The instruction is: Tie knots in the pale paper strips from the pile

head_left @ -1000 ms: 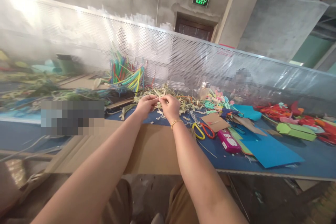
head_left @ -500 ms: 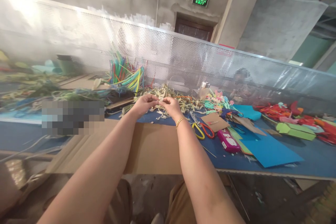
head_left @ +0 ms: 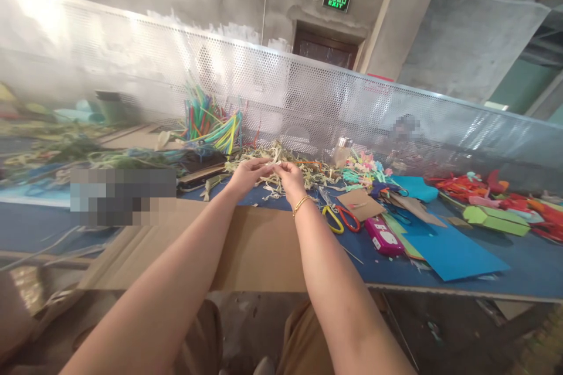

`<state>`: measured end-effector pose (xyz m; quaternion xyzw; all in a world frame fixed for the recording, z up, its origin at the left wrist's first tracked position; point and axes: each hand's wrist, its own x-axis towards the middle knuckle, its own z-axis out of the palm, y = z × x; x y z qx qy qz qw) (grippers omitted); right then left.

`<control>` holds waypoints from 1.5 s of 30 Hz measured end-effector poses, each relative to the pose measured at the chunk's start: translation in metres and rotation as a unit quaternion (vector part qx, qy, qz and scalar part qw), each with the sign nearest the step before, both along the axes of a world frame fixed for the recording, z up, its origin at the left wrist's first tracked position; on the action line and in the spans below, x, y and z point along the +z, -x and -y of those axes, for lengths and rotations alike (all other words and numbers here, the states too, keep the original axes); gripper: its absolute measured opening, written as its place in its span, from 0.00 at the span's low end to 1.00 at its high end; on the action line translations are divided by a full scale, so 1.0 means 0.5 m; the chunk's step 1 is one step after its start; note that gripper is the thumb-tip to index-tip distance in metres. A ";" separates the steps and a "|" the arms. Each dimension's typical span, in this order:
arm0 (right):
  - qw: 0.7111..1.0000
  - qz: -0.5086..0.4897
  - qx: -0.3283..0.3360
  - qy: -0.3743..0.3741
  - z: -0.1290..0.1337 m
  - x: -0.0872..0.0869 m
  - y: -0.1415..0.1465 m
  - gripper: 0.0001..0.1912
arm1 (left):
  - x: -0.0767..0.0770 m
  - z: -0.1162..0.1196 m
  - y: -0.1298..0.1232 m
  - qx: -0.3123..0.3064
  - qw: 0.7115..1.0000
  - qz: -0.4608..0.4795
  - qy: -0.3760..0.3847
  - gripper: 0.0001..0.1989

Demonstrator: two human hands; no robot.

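Observation:
My left hand and my right hand meet over the back of the blue table, fingertips nearly touching. Both are closed in a pinch on a small pale strip; its material is too small to tell. Just behind and around them spreads a heap of pale, yellowish-green knotted strips. A gold chain bracelet circles my right wrist. Beneath my forearms lies a sheet of brown cardboard.
Right of my arm are yellow-handled scissors, red-handled scissors, a magenta pack and blue sheets. Colourful pipe cleaners stand at back left. A perforated metal screen borders the table's far side.
Both hands have shifted very slightly, with the fingers adjusting on the pale strip. More of the strip shows above the fingertips. The table items look unmoved.

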<state>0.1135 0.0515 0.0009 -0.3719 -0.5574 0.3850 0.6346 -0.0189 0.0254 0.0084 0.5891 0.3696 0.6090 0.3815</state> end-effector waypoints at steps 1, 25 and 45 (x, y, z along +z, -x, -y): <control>1.000 0.000 0.009 -0.002 0.001 0.000 0.002 0.12 | -0.003 -0.002 -0.002 -0.014 1.000 0.013 0.010 0.18; 0.961 0.210 -0.013 -0.178 0.002 0.000 -0.001 0.12 | -0.001 -0.010 0.015 0.000 0.994 0.089 0.063 0.11; 0.910 0.310 -0.103 -0.255 0.027 0.017 -0.012 0.04 | 0.001 -0.007 0.018 -0.024 0.994 0.086 0.058 0.12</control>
